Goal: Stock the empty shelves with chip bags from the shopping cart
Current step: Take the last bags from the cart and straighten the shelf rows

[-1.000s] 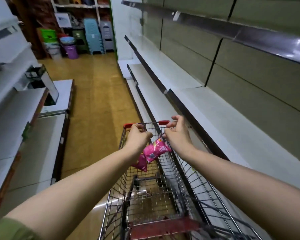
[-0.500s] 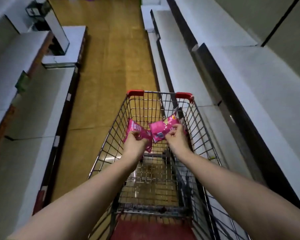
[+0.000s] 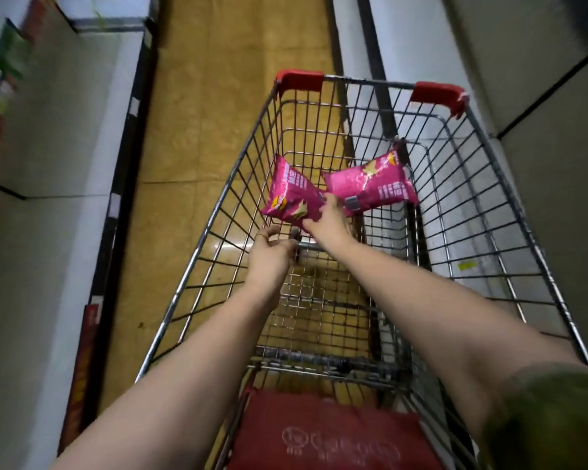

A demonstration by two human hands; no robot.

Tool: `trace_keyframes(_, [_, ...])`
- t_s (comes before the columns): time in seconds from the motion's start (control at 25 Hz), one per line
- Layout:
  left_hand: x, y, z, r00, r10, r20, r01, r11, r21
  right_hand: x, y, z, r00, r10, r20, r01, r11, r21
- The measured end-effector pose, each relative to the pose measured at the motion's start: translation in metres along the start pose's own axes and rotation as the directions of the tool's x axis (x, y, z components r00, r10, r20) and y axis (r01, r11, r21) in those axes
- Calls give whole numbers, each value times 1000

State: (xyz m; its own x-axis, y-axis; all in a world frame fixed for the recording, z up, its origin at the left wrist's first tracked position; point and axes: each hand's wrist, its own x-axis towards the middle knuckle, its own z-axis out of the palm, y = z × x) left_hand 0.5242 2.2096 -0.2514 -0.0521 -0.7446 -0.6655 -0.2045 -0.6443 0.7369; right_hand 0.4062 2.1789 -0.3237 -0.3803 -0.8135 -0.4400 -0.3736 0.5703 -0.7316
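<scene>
Two pink chip bags hang inside the wire shopping cart (image 3: 370,83), above its bottom. The left bag (image 3: 290,195) and the right bag (image 3: 370,184) meet end to end. My right hand (image 3: 329,220) grips them at that meeting point, with its thumb on top. Just below and left of the bags, my left hand (image 3: 272,254) hovers with loosely curled fingers and holds nothing. A ring shows on one of its fingers. Both forearms reach into the cart from the near end.
Bare white shelves (image 3: 539,198) run close along the cart's right side, and more shelving (image 3: 48,130) lines the left. A tan floor aisle (image 3: 197,130) lies between them. A red flap (image 3: 319,435) sits at the cart's near end.
My left hand let go of the left bag and dropped back below it. My right hand now holds both bags. The view has tilted further down into the cart.
</scene>
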Motion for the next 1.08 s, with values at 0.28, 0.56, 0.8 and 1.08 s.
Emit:
trace_keyframes(0.28, [21,-29,-11,991,-96,-94,88,993,-82,58,-23,46,985,14,171,69,878,-473])
trace_keyframes(0.56, [24,-40,-14,991,-97,-90,90,993,-76,47,5,59,985,-57,164,135,846,-516])
trace_keyframes(0.8, [13,-42,-11,997,-59,-44,60,998,34,7,32,7,952,-203,228,258,935,-242])
trace_keyframes(1.08, [-7,-29,-9,968,105,227,-139,981,138,-34,2,-107,771,-201,604,-121,885,449])
